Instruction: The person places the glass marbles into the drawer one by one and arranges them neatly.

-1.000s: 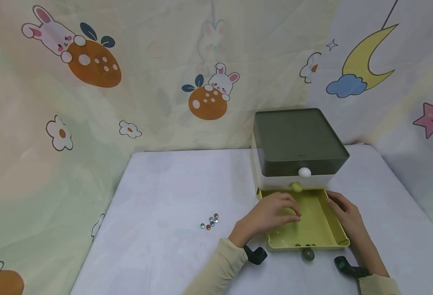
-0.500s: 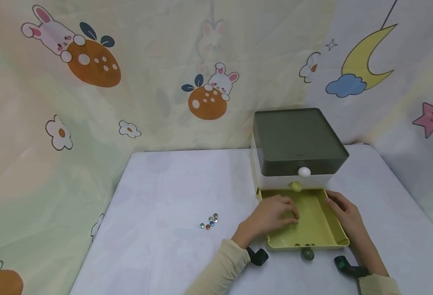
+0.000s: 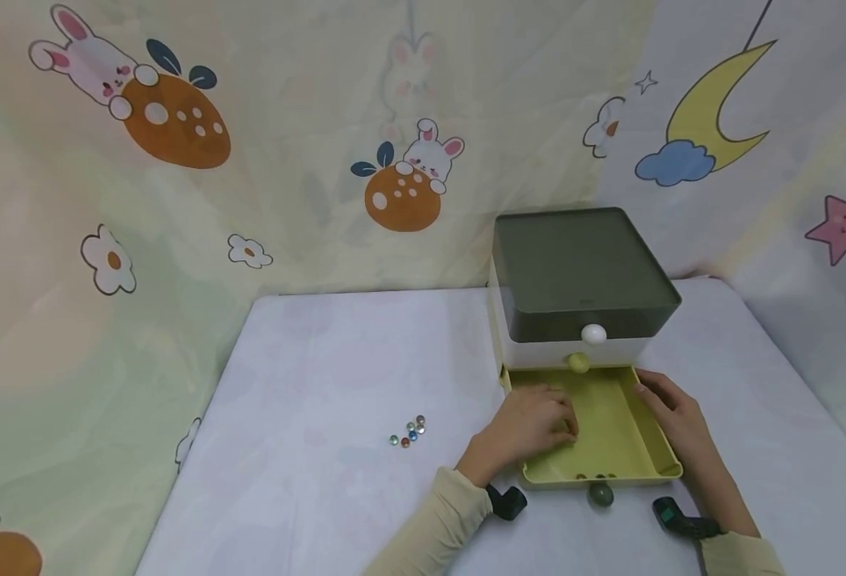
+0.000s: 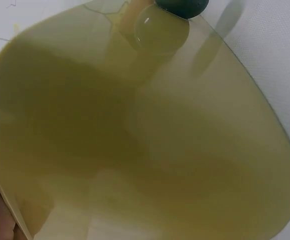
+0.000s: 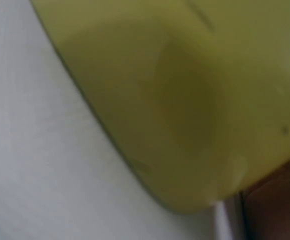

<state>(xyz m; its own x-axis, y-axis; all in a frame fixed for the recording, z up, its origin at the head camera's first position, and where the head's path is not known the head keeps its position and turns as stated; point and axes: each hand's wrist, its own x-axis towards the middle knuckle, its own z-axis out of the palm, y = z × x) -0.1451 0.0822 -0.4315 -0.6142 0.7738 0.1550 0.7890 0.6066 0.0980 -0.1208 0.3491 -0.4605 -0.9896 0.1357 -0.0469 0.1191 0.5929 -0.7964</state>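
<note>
A yellow-green drawer (image 3: 613, 424) is pulled out of a small chest. My left hand (image 3: 531, 424) reaches over its left wall, fingers bent downward inside; whether they pinch anything is hidden. With the thumb over the rim and the fingers outside, my right hand (image 3: 675, 412) grips the drawer's right wall near the back. Several tiny glass marbles (image 3: 600, 478) lie inside along the drawer's front wall. In the left wrist view, the drawer front (image 4: 150, 130) fills most of the picture, with a dark green knob (image 4: 182, 6). The right wrist view shows its blurred corner (image 5: 185, 165).
Behind the drawer stands the chest (image 3: 584, 272), with a dark green top, a white knob (image 3: 594, 334) and a yellow-green knob (image 3: 579, 362). Several glass marbles (image 3: 412, 436) lie on the white tablecloth (image 3: 322, 384) to the left. A printed curtain (image 3: 300, 144) hangs behind.
My left hand has shifted slightly toward the front of the drawer, its fingers dipping lower. The right hand keeps its place on the wall. The head view has tilted a little.
</note>
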